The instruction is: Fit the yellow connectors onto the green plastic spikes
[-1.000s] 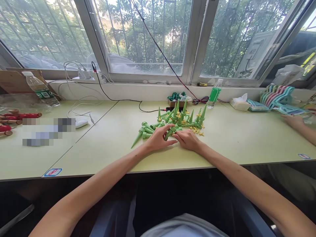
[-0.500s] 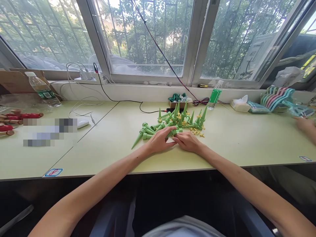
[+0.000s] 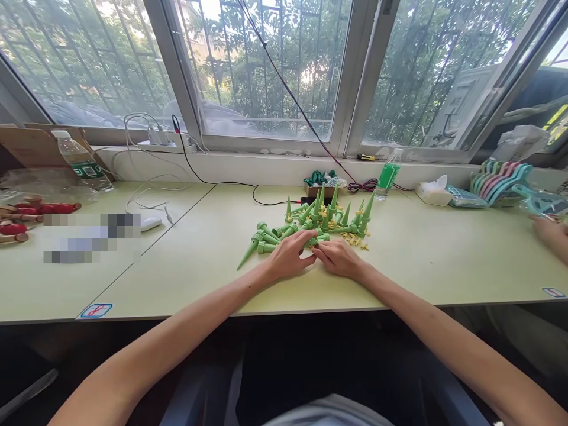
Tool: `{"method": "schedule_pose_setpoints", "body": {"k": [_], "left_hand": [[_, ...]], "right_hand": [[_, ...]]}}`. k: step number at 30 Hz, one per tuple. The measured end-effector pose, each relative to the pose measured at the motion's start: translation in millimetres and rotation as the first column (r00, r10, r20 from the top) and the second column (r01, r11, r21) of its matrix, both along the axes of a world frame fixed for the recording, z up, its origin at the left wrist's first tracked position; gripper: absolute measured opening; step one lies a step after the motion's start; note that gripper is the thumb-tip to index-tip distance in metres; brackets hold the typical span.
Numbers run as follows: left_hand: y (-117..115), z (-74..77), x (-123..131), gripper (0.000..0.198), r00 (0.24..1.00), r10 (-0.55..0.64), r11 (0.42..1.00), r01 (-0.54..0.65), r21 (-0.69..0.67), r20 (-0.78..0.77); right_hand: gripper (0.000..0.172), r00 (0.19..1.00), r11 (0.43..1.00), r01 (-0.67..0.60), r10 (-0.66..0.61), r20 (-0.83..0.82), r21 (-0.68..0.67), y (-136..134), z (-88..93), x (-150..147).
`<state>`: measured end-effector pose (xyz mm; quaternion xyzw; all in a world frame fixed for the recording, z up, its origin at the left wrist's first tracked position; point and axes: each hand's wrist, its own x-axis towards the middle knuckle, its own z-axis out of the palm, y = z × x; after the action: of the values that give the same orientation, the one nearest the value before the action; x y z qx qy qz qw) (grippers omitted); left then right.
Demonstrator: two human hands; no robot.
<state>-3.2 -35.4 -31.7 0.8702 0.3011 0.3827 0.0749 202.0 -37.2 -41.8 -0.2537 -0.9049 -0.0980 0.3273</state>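
Below the windows (image 3: 266, 77) is a pale table (image 3: 421, 266). The left hand (image 3: 289, 255) grasps a green spike (image 3: 313, 241) just in front of other spikes (image 3: 267, 232); the right hand (image 3: 341, 258) bunches its fingers beside it, their grip hidden.

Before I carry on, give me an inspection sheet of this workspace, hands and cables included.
Surface: pale tabletop, seam at left.
Job's things: green spikes, some upright, some lying; small yellow pieces among and beside them.
Clutter: left bottle, red pieces; right bottle, tissue pack, hangers.
Hands: left hand and right hand close together at the near green spikes; exact grip unclear.
Cables: black cable on the tabletop; white cables at left; coiled cable by right bottle.
Surroundings: windows behind; another person's hand at right edge.
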Motion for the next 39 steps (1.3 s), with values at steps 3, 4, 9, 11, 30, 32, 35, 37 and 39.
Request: {"method": "schedule_pose_setpoints", "body": {"k": [3, 4, 9, 11, 30, 32, 35, 37, 39], "left_hand": [[0.3, -1.5, 0.6, 0.038, 1.000, 0.022, 0.999, -0.023, 0.023, 0.014], [0.5, -2.0, 0.8, 0.037, 0.999, 0.025, 0.999, -0.026, 0.035, 0.020], [1.0, -4.2, 1.1, 0.036, 0.999, 0.028, 0.995, -0.031, 0.091, 0.035], [0.3, -3.8, 1.3, 0.035, 0.999, 0.037, 0.996, -0.039, 0.082, 0.019], [-1.7, -5.0, 4.1, 0.043, 0.999, 0.052, 0.992, -0.051, 0.117, -0.004], [-0.4, -6.7, 3.7, 0.043, 0.999, 0.031, 0.995, -0.033, 0.098, 0.028], [1.3, -9.6, 3.1, 0.043, 0.998, 0.013, 0.996, -0.018, 0.089, 0.061], [1.9, -10.6, 2.9, 0.042, 0.997, 0.009, 0.996, -0.017, 0.093, 0.076], [1.8, -10.4, 3.0, 0.042, 0.996, 0.010, 0.995, -0.019, 0.098, 0.093]], "right_hand": [[0.050, 1.000, 1.000, 0.011, -0.011, 0.014, 0.012, 0.7, -1.2, -0.1], [0.050, 1.000, 1.000, 0.014, -0.015, 0.019, 0.016, 1.0, -1.7, -0.3], [0.050, 0.999, 0.999, 0.037, -0.037, 0.022, 0.035, 1.7, -3.4, -1.7], [0.051, 0.999, 0.999, 0.040, -0.041, 0.021, 0.037, 1.5, -3.5, -1.8], [0.041, 0.986, 0.991, -0.075, 0.057, -0.158, -0.109, -3.4, -1.2, -8.7], [0.041, 0.978, 0.981, -0.094, 0.060, -0.197, -0.170, -3.4, -1.4, -10.2], [0.043, 0.965, 0.952, -0.128, 0.056, -0.255, -0.277, -3.7, -0.9, -12.0], [0.045, 0.958, 0.930, -0.149, 0.052, -0.281, -0.336, -4.0, -0.1, -12.8], [0.046, 0.953, 0.914, -0.165, 0.052, -0.298, -0.369, -4.2, 0.8, -13.3]]}}
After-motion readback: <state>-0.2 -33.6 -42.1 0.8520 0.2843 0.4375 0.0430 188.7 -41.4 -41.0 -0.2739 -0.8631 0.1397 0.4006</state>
